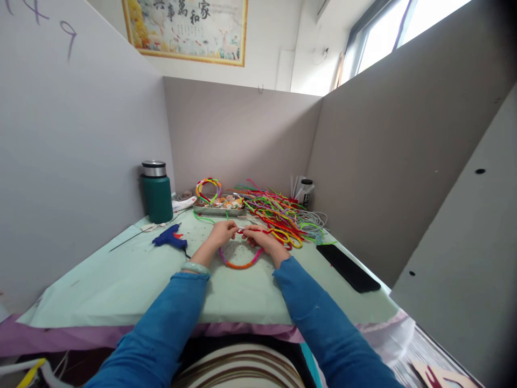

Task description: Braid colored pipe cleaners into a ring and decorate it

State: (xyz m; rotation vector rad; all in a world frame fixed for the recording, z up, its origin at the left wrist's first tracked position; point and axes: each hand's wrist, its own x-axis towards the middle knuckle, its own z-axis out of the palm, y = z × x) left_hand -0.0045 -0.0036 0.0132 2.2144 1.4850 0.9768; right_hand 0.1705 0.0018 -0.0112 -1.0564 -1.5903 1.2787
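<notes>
My left hand [222, 233] and my right hand [258, 238] meet over the pale green table cover [121, 280]. Both pinch the upper ends of a hoop wrapped in pink and orange pipe cleaner [240, 263], whose lower arc curves toward me between my wrists. A red pipe cleaner end shows between my fingertips. A jade bangle [195, 267] sits on my left wrist. Just beyond my right hand lies a big heap of coloured pipe cleaners [278, 213].
A blue glue gun [172, 237] lies left of my hands, a green flask [156, 192] behind it. A metal tray [220, 207] with small pieces and a multicoloured hoop [208, 186] sits at the back. A black phone [347, 267] lies right. Partition walls enclose three sides.
</notes>
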